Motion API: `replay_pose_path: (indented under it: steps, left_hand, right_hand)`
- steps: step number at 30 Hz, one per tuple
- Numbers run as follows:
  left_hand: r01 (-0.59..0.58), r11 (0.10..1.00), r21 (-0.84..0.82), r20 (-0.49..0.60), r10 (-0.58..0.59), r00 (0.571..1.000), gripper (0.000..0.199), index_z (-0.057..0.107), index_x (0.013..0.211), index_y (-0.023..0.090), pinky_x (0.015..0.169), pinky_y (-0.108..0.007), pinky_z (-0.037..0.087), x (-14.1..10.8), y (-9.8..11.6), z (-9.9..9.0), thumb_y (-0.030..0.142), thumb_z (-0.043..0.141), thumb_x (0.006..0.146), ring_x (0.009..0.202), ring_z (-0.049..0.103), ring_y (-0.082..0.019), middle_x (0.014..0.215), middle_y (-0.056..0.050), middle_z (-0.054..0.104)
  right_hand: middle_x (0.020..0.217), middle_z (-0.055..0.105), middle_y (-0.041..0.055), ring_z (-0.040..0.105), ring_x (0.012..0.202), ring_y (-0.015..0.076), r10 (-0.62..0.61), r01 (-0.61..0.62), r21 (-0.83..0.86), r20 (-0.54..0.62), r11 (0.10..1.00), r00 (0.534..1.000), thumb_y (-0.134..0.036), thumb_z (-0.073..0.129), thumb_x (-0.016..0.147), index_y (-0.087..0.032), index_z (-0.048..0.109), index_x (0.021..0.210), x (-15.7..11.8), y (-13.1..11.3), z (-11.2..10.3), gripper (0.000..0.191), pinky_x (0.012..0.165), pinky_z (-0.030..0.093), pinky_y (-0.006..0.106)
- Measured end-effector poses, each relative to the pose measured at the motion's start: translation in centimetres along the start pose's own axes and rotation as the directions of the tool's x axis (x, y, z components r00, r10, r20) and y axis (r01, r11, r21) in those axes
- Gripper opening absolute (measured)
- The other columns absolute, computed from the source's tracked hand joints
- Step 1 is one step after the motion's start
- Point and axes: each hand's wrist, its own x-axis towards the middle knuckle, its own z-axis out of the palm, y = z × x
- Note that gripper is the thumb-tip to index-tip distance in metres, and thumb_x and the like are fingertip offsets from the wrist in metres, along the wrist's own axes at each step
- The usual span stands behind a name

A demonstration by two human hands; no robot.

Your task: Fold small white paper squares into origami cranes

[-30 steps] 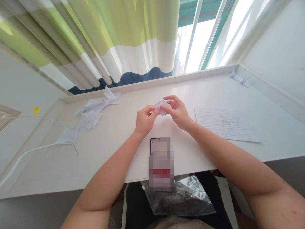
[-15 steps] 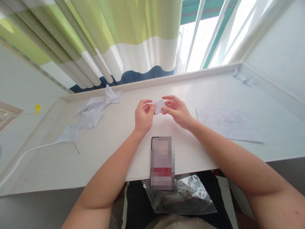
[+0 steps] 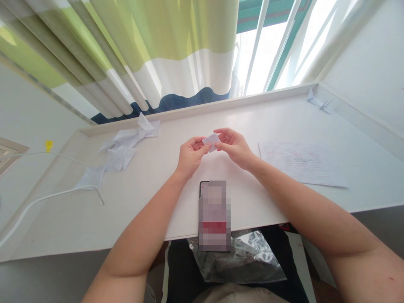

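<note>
A small folded piece of white paper [image 3: 211, 141] is held up over the middle of the desk. My left hand [image 3: 193, 155] pinches its left side between thumb and fingers. On the other side, my right hand [image 3: 232, 145] grips the right edge with thumb and fingertips. Below both hands a phone [image 3: 214, 214] with a blurred-out screen lies at the desk's front edge, partly overhanging it.
Folded white papers [image 3: 121, 153] lie in a row at the left. Lined sheets [image 3: 303, 164] rest by my right forearm, and a folded paper piece [image 3: 318, 102] sits at the back right. A white cable [image 3: 59, 192] arches at the left. A clear plastic bag [image 3: 246, 261] is on my lap.
My left hand has shifted slightly down and its fingers have moved in behind the paper. The small paper has turned a little. My right hand keeps its grip with hardly any movement.
</note>
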Motion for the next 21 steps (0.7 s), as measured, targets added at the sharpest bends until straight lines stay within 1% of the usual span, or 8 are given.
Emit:
replay_pose_path:
  steps: [3,6,8,10,12,14,17,21]
  left_hand:
    - [-0.05,0.999,0.016,-0.002,0.05,0.999,0.048,0.072,0.097,0.018,0.08,-0.032,0.061,-0.03,-0.03,0.04,0.043,0.102,0.069,0.08,0.075,-0.016,0.085,-0.002,0.079]
    - [-0.062,0.998,0.027,0.022,0.062,0.998,0.053,0.07,0.104,0.02,0.078,-0.032,0.06,-0.1,0.01,0.02,0.045,0.102,0.07,0.079,0.075,-0.017,0.082,0.0,0.078]
    - [-0.015,0.999,0.029,0.059,0.013,0.998,0.054,0.069,0.105,0.02,0.076,-0.032,0.06,-0.16,0.09,-0.03,0.05,0.101,0.072,0.078,0.077,-0.017,0.085,-0.002,0.079]
    - [0.045,0.998,0.052,0.111,-0.051,0.992,0.053,0.071,0.099,0.018,0.076,-0.032,0.06,-0.22,0.17,-0.07,0.058,0.096,0.076,0.078,0.078,-0.018,0.088,-0.005,0.081]
    - [0.071,0.995,0.075,0.146,-0.081,0.986,0.054,0.072,0.092,0.016,0.076,-0.033,0.06,-0.26,0.23,-0.09,0.064,0.092,0.079,0.076,0.078,-0.019,0.086,-0.007,0.082]
    - [0.058,0.995,0.078,0.147,-0.069,0.987,0.055,0.072,0.088,0.016,0.076,-0.033,0.06,-0.27,0.27,-0.07,0.066,0.092,0.078,0.074,0.077,-0.019,0.082,-0.007,0.081]
    - [0.033,0.997,0.076,0.151,-0.044,0.988,0.056,0.073,0.09,0.016,0.076,-0.034,0.06,-0.27,0.33,-0.02,0.065,0.095,0.074,0.072,0.076,-0.018,0.081,-0.006,0.081]
    - [0.028,0.996,0.083,0.152,-0.041,0.988,0.057,0.076,0.094,0.015,0.079,-0.035,0.06,-0.32,0.43,-0.05,0.063,0.098,0.072,0.075,0.076,-0.018,0.082,-0.006,0.081]
  right_hand:
    - [0.095,0.079,0.0041,0.072,0.086,0.0183,-0.002,0.003,-0.045,0.024,0.999,1.0,-0.048,0.091,0.08,-0.021,0.076,0.1,-0.05,0.01,-0.04,0.036,0.082,0.057,0.036]
    - [0.088,0.078,0.0041,0.071,0.081,0.0173,-0.012,0.015,-0.065,0.048,0.998,0.999,-0.055,0.09,0.082,-0.021,0.075,0.088,-0.15,-0.25,-0.02,0.038,0.077,0.056,0.035]
    - [0.085,0.078,0.0035,0.069,0.077,0.0167,-0.022,0.024,-0.047,0.039,0.999,0.999,-0.058,0.09,0.08,-0.021,0.074,0.086,-0.19,-0.5,0.01,0.041,0.073,0.056,0.034]
    - [0.083,0.077,0.0033,0.068,0.075,0.0163,-0.025,0.026,-0.022,0.022,0.999,0.999,-0.06,0.091,0.079,-0.021,0.073,0.085,-0.22,-0.73,0.03,0.043,0.071,0.057,0.034]
    - [0.082,0.077,0.0027,0.068,0.073,0.0158,-0.021,0.021,-0.008,0.009,1.0,1.0,-0.061,0.092,0.078,-0.021,0.072,0.083,-0.23,-0.87,0.05,0.045,0.07,0.058,0.033]
    - [0.08,0.076,0.0022,0.067,0.071,0.0153,-0.012,0.012,-0.005,0.014,1.0,1.0,-0.061,0.093,0.077,-0.021,0.071,0.082,-0.24,-0.89,0.04,0.046,0.069,0.058,0.033]
    - [0.075,0.074,0.002,0.066,0.068,0.0146,0.004,-0.003,-0.026,0.044,1.0,0.999,-0.064,0.091,0.078,-0.02,0.072,0.082,-0.24,-0.81,0.02,0.048,0.066,0.057,0.031]
    - [0.068,0.072,0.0019,0.062,0.058,0.0124,0.02,-0.016,-0.077,0.046,0.997,0.999,-0.07,0.087,0.081,-0.019,0.073,0.08,-0.33,-0.83,0.07,0.053,0.054,0.052,0.028]
